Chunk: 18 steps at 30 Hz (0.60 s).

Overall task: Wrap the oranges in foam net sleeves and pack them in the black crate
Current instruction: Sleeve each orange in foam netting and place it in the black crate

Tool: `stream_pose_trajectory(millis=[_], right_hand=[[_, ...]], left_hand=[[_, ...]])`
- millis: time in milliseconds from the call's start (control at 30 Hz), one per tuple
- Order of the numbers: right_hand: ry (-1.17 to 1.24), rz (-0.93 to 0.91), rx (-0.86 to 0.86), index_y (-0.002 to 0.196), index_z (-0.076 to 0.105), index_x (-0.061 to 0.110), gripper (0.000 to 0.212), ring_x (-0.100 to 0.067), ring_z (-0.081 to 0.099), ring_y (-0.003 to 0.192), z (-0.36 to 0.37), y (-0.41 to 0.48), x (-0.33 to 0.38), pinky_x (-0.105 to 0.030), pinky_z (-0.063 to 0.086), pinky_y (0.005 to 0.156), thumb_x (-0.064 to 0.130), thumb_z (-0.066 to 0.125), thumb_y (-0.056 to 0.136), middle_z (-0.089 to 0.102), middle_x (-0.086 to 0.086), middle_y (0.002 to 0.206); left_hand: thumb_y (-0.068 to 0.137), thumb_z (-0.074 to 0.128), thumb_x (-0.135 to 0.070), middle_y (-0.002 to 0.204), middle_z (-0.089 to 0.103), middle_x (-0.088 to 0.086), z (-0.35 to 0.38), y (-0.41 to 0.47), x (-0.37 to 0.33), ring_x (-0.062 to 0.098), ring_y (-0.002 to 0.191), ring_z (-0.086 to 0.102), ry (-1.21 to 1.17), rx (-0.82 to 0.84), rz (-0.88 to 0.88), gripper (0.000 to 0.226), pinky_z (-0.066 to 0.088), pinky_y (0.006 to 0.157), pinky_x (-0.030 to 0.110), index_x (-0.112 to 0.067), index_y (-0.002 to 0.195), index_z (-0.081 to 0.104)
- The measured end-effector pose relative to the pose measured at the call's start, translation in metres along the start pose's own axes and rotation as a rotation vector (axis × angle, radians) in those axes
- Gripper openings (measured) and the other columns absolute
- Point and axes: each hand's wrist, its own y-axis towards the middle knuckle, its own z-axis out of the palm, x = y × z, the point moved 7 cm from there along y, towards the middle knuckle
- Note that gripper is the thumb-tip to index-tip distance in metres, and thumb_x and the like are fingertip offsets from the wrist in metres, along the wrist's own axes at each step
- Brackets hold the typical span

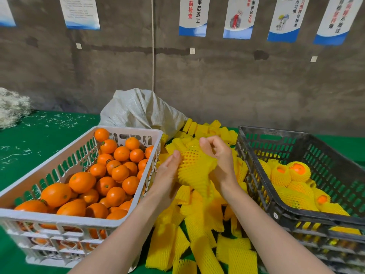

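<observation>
Between the two crates I hold up a yellow foam net sleeve (pixel 194 169), stretched round at its top and tapering to a tail below. My left hand (pixel 167 175) cups its left side with the thumb on the net. My right hand (pixel 218 157) pinches the sleeve's upper rim with curled fingers. Orange skin shows faintly through the mesh. Bare oranges (pixel 110 175) fill the white crate (pixel 69 220) on the left. The black crate (pixel 280 206) on the right holds several wrapped oranges (pixel 296 175).
A heap of loose yellow sleeves (pixel 199 232) covers the green table between the crates. A white woven sack (pixel 138 111) lies behind them against the concrete wall. A pile of pale netting (pixel 11 107) sits at the far left.
</observation>
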Motion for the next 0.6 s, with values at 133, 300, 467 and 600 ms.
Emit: stream_pose_trajectory(millis=[133, 300, 467, 600], right_hand=[[0.128, 0.143, 0.020, 0.061, 0.044, 0.010, 0.036, -0.020, 0.038, 0.065, 0.010, -0.005, -0.009, -0.034, 0.033, 0.060, 0.024, 0.052, 0.094, 0.042, -0.010, 0.064], [0.281, 0.256, 0.046, 0.075, 0.049, -0.004, 0.041, -0.024, 0.038, 0.071, 0.014, -0.017, -0.013, -0.038, 0.034, 0.062, 0.031, 0.046, 0.096, 0.042, -0.015, 0.072], [0.310, 0.377, 0.033, 0.106, 0.047, -0.020, 0.050, -0.043, 0.054, 0.084, 0.020, -0.016, -0.024, -0.044, 0.045, 0.076, 0.029, 0.046, 0.097, 0.051, -0.041, 0.107], [0.256, 0.519, 0.074, 0.094, 0.061, -0.009, 0.044, -0.026, 0.056, 0.079, 0.023, -0.019, -0.037, -0.036, 0.046, 0.073, 0.031, 0.044, 0.099, 0.063, -0.030, 0.094]], left_hand=[[0.075, 0.053, -0.063, 0.119, 0.067, 0.013, 0.003, 0.002, 0.006, 0.026, 0.107, 0.065, -0.266, -0.042, -0.181, 0.070, 0.058, 0.079, 0.038, -0.012, 0.124, 0.058], [0.077, 0.057, -0.064, 0.095, 0.073, 0.018, 0.005, 0.001, 0.017, 0.032, 0.078, 0.072, -0.433, -0.131, -0.395, 0.066, 0.057, 0.056, 0.041, -0.008, 0.112, 0.062], [0.083, 0.056, -0.058, 0.087, 0.074, 0.011, -0.006, 0.005, 0.019, 0.028, 0.074, 0.072, -0.333, -0.199, -0.387, 0.055, 0.058, 0.056, 0.040, -0.014, 0.115, 0.062], [0.086, 0.056, -0.057, 0.111, 0.067, 0.012, -0.013, 0.009, 0.021, 0.032, 0.099, 0.065, -0.259, -0.278, -0.341, 0.061, 0.056, 0.076, 0.047, -0.017, 0.132, 0.053]])
